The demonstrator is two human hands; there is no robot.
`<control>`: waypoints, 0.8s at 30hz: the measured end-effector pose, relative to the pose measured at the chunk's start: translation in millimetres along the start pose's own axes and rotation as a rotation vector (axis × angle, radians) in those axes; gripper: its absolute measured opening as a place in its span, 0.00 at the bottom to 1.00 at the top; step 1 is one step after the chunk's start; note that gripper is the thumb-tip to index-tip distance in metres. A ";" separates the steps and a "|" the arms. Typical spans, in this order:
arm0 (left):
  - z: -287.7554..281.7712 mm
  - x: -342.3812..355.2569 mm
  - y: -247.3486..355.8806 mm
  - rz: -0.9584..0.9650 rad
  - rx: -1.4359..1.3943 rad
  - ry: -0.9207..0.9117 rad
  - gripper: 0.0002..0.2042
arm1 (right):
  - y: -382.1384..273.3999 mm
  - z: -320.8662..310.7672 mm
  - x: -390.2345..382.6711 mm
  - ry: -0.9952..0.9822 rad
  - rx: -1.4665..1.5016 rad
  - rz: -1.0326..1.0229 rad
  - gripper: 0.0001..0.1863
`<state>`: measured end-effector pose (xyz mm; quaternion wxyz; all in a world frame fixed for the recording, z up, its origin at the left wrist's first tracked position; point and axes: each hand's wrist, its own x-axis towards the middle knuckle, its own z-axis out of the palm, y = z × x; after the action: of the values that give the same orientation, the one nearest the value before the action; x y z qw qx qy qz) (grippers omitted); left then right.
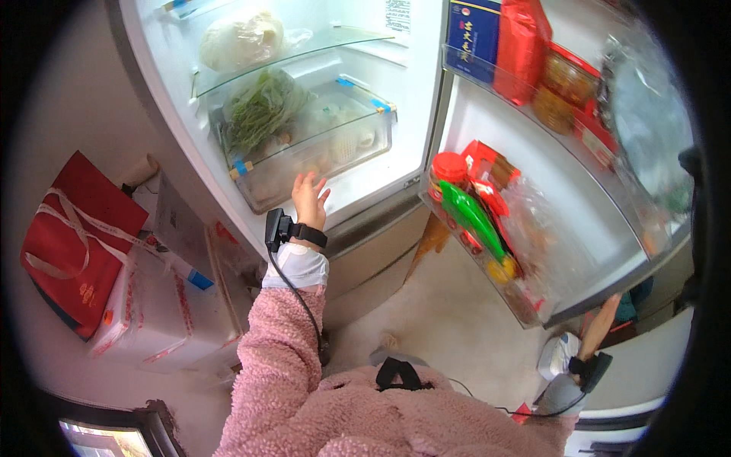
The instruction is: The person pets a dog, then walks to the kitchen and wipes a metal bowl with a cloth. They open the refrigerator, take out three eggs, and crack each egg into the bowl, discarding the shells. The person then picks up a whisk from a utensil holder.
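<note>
My left hand (308,201) reaches up with fingers apart, nothing in it, just in front of the clear crisper drawer (327,177) at the bottom of the open fridge. Whether the fingertips touch the drawer I cannot tell. Pale contents show through its front, and a bag of green leafy vegetables (265,110) rests above it, under a glass shelf (297,59). At the lower right, my right hand (601,324) is beside the lower edge of the open fridge door (590,305); its fingers are hidden or too unclear to read.
The door's lower bin (472,255) holds a red-lidded jar (449,167), a green packet (472,217) and plastic bags. Higher door shelves carry a blue box (474,38) and jars. On the left, a red gift bag (80,244) leans on a white taped box (164,305).
</note>
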<state>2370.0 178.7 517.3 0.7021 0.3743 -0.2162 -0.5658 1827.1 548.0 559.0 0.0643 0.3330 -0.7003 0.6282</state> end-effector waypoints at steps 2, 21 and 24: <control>7.4 20.6 -7.7 0.004 0.013 0.079 0.30 | 21.5 1.9 23.3 -0.048 0.065 0.012 0.31; 14.1 92.0 -37.4 0.229 -0.080 0.145 0.14 | -22.3 72.5 112.2 0.229 -0.454 -0.682 0.17; 13.7 83.5 -33.2 0.173 -0.110 0.105 0.15 | -52.0 113.1 82.5 0.146 -0.388 -0.691 0.17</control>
<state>2361.3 92.3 490.3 0.7782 0.3444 -0.1790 -0.4937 1829.2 412.5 621.5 0.3830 0.4851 -0.6463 0.4476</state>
